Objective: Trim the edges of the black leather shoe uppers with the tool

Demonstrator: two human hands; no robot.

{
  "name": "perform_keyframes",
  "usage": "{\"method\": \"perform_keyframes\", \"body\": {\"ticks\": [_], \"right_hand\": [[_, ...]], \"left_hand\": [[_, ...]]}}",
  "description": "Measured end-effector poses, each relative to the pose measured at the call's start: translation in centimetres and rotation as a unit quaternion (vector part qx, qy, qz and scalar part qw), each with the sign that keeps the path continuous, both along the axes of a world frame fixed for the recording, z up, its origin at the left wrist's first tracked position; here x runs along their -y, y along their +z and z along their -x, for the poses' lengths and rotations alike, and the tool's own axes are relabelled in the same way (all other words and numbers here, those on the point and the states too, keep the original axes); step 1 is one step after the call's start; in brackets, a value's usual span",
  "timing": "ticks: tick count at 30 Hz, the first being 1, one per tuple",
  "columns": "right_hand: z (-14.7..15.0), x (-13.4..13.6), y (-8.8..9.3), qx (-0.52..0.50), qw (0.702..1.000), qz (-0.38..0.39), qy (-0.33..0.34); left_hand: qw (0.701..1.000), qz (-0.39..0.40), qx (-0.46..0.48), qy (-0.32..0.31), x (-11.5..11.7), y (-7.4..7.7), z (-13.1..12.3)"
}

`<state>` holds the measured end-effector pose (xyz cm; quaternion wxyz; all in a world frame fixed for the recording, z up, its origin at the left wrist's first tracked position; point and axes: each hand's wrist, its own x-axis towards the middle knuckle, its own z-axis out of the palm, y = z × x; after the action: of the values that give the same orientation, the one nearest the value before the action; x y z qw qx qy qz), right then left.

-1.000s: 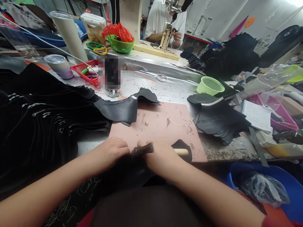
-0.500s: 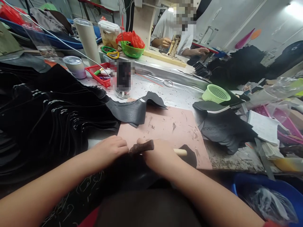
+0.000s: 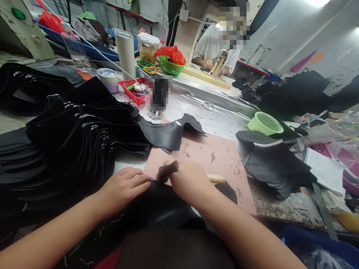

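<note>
My right hand (image 3: pixel 190 181) is closed round the pale wooden handle (image 3: pixel 215 178) of a hammer, over the pink board. The dark hammer head (image 3: pixel 168 170) sticks out to the left of my fist, close above the edge of a black leather piece (image 3: pixel 165 200). That piece hangs from the board's front edge toward my lap. At its left edge, my left hand (image 3: pixel 126 186) presses with its fingers together, holding the leather; the thumb is hidden. Another dark leather scrap (image 3: pixel 227 191) lies under the handle's end.
A tall stack of black leather pieces (image 3: pixel 84 130) stands at the left. Grey pieces (image 3: pixel 165 134) lie across the pink board (image 3: pixel 221 153). More pieces (image 3: pixel 275 160), a green basket (image 3: pixel 265 123) and a notebook (image 3: pixel 324 170) are at the right. A co-worker (image 3: pixel 209 45) sits at a machine behind.
The view has shifted, so the bench appears farther right. The hammer head has tilted and come down slightly by the leather edge. More of the black leather shows between my hands.
</note>
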<state>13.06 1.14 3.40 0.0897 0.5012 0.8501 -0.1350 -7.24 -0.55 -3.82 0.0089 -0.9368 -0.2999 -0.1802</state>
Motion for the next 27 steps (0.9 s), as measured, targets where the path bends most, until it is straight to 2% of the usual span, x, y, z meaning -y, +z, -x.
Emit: {"method": "perform_keyframes", "body": {"ticks": [2, 6, 9, 13, 17, 19, 22, 23, 25, 27], "right_hand": [[0.3, -0.2, 0.1, -0.002, 1.0, -0.01, -0.011], [0.9, -0.5, 0.1, -0.001, 1.0, 0.004, 0.02], [1.4, -0.8, -0.4, -0.02, 0.999, -0.033, 0.015], [1.9, -1.3, -1.4, -0.035, 0.999, -0.031, 0.023], [2.4, -1.5, -2.1, -0.105, 0.993, -0.054, 0.001], [2.3, -1.6, -2.2, -0.113, 0.993, -0.027, -0.007], [1.1, -2.0, -2.0, -0.139, 0.989, -0.005, -0.052], [0.2, -2.2, -1.9, -0.156, 0.985, -0.009, -0.078], [-2.7, -2.4, -1.9, -0.191, 0.971, -0.028, -0.139], [-6.9, -2.3, -2.2, -0.21, 0.956, -0.05, -0.201]], "left_hand": [[1.0, -0.006, -0.004, 0.014, 0.4, 0.0, 0.1], [0.999, -0.015, -0.024, 0.036, 1.3, 0.3, -0.1], [0.997, -0.026, -0.034, 0.071, 1.9, 0.4, -0.3], [0.991, -0.059, -0.039, 0.11, 2.7, 0.5, -0.4], [0.988, -0.067, -0.045, 0.134, 3.0, 1.6, -1.9], [0.995, -0.031, -0.02, 0.094, 3.2, 2.3, -4.2], [0.999, 0.025, 0.023, -0.038, 3.6, 2.1, -9.4], [0.997, 0.024, 0.016, -0.071, 3.6, 1.6, -11.1], [0.995, 0.018, 0.002, -0.099, 3.5, 0.9, -13.8], [0.991, 0.071, -0.042, -0.104, 2.9, 1.3, -14.8]]}}
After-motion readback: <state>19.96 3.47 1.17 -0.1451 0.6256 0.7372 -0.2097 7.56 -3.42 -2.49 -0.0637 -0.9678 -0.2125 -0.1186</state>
